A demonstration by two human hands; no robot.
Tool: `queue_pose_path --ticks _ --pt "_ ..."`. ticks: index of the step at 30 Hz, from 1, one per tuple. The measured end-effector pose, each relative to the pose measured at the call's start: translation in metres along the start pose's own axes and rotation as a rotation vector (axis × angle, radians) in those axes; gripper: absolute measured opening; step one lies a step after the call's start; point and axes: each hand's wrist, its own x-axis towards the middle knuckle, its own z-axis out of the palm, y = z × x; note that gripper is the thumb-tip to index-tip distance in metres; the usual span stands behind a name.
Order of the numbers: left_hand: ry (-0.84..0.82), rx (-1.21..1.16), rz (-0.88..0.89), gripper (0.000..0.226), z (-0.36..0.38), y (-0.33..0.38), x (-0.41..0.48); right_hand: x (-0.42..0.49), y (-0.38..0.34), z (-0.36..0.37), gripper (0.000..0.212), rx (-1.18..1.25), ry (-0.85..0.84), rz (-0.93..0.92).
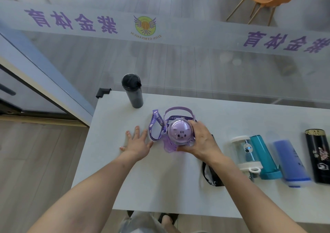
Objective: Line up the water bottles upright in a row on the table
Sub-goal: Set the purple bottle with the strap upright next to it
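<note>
With 1 black bottle (133, 91) upright, the right hand (201, 139) grasps the purple bottle (179, 136) beside it — left hand (138, 144) flat, fingers spread on the desk (160, 188) — while 4 bottles (278, 157) lie waiting.

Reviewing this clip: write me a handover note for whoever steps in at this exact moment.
Left hand: open, flat on the white table, holding nothing.
Right hand: gripping the purple cat-lid bottle, upright, its strap trailing to the left.
Done: the black bottle stands upright near the table's far left corner.
Left: four bottles lie on their sides at the right: the clear one with white ends, the teal one, the blue one, the black printed one. A dark item lies partly under the right forearm; unclear what it is.
</note>
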Motion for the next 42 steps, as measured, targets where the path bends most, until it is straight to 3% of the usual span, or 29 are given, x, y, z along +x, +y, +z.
queue_pose_path --ticks 2,5,7,11,14,20,29,42 --pt "-0.005 0.011 0.001 0.068 0.0 0.0 -0.001 -0.001 0.001 0.004 0.099 -0.004 0.038 -0.026" --pt "-0.005 0.021 0.003 0.07 0.002 -0.001 0.001 -0.01 -0.001 0.011 0.122 0.058 0.108 0.006" --pt "-0.006 0.027 0.003 0.071 0.002 -0.002 0.002 -0.014 -0.006 0.012 0.127 -0.03 0.195 -0.041" --pt "-0.024 0.05 0.009 0.076 0.002 -0.003 0.004 -0.009 -0.01 0.016 0.115 -0.269 0.168 -0.256" --pt "-0.035 0.059 0.013 0.086 0.002 -0.005 0.003 -0.004 -0.008 0.02 0.1 -0.229 0.157 -0.231" --pt "-0.028 0.135 -0.016 0.113 0.006 -0.002 0.005 0.036 -0.012 0.021 0.102 -0.138 0.17 -0.236" --pt "-0.034 0.153 -0.027 0.112 0.005 0.002 0.006 0.108 -0.011 0.021 0.104 -0.185 0.161 -0.252" --pt "-0.025 0.149 -0.018 0.11 0.007 0.0 0.007 0.137 -0.014 0.024 0.108 -0.154 0.18 -0.257"
